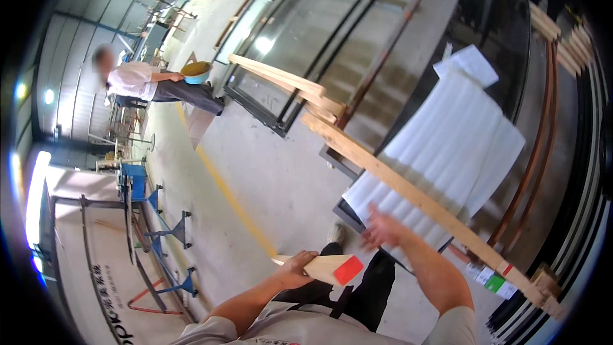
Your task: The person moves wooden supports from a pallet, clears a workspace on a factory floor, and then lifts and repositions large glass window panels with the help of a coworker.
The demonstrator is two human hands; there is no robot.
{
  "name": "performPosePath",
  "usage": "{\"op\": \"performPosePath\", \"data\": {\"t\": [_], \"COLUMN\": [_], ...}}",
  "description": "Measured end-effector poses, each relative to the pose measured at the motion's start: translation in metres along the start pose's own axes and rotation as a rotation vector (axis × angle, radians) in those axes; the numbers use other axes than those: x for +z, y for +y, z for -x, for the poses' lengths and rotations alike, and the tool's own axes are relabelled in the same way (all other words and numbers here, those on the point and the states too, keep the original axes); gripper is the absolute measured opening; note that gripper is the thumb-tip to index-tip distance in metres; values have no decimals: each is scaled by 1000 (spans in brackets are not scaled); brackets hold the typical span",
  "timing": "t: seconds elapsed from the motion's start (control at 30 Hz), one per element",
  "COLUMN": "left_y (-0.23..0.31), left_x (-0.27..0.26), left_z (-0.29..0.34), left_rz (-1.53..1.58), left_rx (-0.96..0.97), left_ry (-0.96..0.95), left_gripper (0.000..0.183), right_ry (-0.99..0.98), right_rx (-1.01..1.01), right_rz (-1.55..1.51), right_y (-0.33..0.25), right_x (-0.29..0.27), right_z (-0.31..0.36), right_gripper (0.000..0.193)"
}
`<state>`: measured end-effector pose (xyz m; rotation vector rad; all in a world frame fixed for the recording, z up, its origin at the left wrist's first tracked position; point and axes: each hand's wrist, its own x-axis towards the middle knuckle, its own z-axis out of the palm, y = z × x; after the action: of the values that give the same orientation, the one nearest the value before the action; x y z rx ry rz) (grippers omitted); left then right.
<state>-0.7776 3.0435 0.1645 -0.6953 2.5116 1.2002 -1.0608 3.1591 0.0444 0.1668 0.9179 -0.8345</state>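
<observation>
In front of my body, my left hand (pixel 296 271) is closed round a pale wooden beam (pixel 327 268) whose near end is painted red. My right hand (pixel 385 229) reaches out with its fingers apart and nothing in it, slightly blurred. It is nearest to the white foam sheet (pixel 447 144); whether it touches the sheet I cannot tell. That foam lies over a dark-framed glass panel (pixel 488 16). A long wooden batten (pixel 418 198) runs slantwise across the foam, beyond my right hand.
More wooden battens (pixel 278 78) lie across framed glass panels (pixel 319 9) farther off. Dark metal profiles (pixel 590 153) line the right side. At the far left another person (pixel 137 80) holds a yellow and blue basin (pixel 196 72). Blue wheeled stands (pixel 182 230) are at the left.
</observation>
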Motion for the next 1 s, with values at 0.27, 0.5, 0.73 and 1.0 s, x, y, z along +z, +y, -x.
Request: {"op": "performPosePath", "data": {"t": [0.27, 0.5, 0.73, 1.0], "left_y": [0, 62, 188, 235], "left_x": [-47, -87, -185, -163], "left_z": [10, -16, 51, 99], "left_rz": [74, 110, -156, -177], "left_rx": [129, 533, 946, 1205], "left_ry": [11, -128, -440, -969], "left_gripper": [57, 45, 16, 20], "right_ry": [-367, 421, 729, 578], "right_rx": [-242, 438, 350, 227], "right_rz": [883, 2002, 1489, 710], "right_y": [-102, -108, -35, 160], "right_x": [170, 361, 407, 402], "right_z": [138, 284, 402, 438], "right_gripper": [78, 79, 71, 71]}}
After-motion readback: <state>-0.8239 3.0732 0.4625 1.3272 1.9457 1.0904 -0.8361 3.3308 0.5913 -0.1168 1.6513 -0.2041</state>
